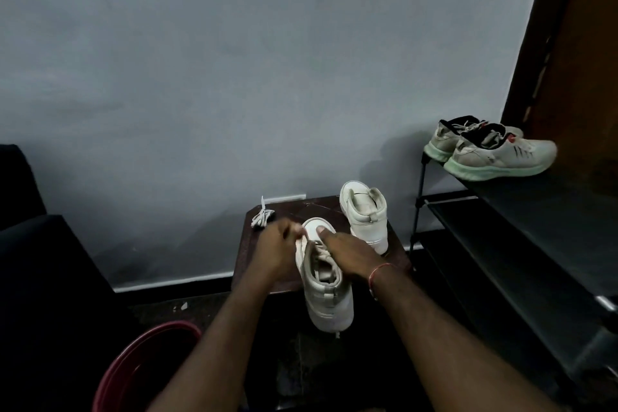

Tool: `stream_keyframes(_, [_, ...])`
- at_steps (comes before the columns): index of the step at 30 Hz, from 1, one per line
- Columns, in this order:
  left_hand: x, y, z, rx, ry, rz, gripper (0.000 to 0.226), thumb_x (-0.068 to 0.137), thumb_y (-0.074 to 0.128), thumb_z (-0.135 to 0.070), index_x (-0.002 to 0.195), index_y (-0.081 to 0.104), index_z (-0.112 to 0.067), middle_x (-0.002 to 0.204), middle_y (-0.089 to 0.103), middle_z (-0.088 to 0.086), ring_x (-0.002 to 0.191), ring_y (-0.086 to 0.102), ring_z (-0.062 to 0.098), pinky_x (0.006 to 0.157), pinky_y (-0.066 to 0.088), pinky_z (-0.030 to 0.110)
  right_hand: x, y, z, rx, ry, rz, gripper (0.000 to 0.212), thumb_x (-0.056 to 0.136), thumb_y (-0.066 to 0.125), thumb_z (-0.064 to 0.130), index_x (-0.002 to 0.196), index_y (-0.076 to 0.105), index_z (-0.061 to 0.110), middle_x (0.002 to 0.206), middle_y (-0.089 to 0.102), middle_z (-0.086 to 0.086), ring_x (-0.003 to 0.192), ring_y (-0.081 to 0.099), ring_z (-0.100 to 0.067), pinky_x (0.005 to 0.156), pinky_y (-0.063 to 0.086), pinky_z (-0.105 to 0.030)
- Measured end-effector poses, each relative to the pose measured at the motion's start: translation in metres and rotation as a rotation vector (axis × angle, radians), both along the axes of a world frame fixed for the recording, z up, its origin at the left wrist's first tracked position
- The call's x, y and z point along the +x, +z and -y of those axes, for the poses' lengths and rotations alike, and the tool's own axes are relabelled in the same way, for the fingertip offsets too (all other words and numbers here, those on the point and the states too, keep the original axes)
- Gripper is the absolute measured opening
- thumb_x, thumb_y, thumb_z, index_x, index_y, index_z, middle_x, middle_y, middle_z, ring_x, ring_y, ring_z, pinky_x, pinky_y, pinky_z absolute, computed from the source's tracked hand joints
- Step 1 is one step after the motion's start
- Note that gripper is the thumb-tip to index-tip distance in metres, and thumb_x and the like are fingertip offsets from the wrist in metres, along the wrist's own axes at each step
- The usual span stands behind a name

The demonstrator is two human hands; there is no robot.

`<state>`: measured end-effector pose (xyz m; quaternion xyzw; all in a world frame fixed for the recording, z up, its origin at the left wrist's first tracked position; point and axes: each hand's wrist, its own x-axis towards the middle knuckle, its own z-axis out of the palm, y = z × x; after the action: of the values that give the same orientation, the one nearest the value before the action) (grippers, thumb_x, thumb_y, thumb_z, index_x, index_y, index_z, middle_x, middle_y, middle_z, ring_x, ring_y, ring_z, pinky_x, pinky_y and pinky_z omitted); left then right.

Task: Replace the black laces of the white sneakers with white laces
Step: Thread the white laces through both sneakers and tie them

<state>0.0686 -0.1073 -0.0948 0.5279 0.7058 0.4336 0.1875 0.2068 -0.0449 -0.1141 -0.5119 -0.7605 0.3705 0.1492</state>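
- Pinching white lace with left hand at front eyelets of near sneaker, probably for threading.
- Gripping that sneaker with right hand, steadying it on table, heel overhanging.
- Waiting behind: second sneaker, lace bundle at far-left corner.

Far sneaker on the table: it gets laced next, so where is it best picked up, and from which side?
Take the far sneaker by its heel collar, coming from the near side and above. Its heel points toward the near edge and the opening faces up, so fingers can probably hook inside with the thumb on the heel. It sits nearer the right hand.
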Motion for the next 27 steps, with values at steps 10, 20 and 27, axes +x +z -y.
stream_keyframes(10, [0.011, 0.027, 0.000, 0.259, 0.052, 0.195, 0.025, 0.096, 0.056, -0.022, 0.074, 0.065, -0.017, 0.067, 0.069, 0.001, 0.051, 0.055, 0.012, 0.055, 0.043, 0.026, 0.000, -0.002, 0.003, 0.006, -0.008, -0.032, 0.083, 0.093, 0.007, 0.070, 0.131, 0.058, 0.016, 0.135, 0.056, -0.015, 0.126, 0.051, -0.029, 0.106, 0.036, -0.036])
stream_keyframes(20, [-0.010, -0.033, -0.012, -0.251, -0.095, -0.637, 0.023, 0.090, 0.051, -0.026, 0.090, 0.068, -0.010, 0.094, 0.070, 0.014, 0.090, 0.066, 0.033, 0.072, 0.052, 0.037, 0.000, 0.001, 0.011, 0.045, -0.021, -0.006, 0.078, 0.097, 0.012, 0.064, 0.130, 0.058, 0.010, 0.138, 0.053, -0.018, 0.129, 0.047, -0.031, 0.105, 0.033, -0.036])
stream_keyframes(27, [-0.009, -0.015, -0.008, -0.103, -0.116, -0.254, 0.019, 0.094, 0.055, -0.016, 0.081, 0.066, -0.008, 0.075, 0.067, 0.010, 0.072, 0.063, 0.025, 0.063, 0.041, 0.030, 0.001, -0.005, 0.010, 0.037, -0.054, -0.026, 0.080, 0.093, 0.013, 0.069, 0.132, 0.056, 0.014, 0.138, 0.054, -0.015, 0.130, 0.047, -0.031, 0.108, 0.033, -0.037])
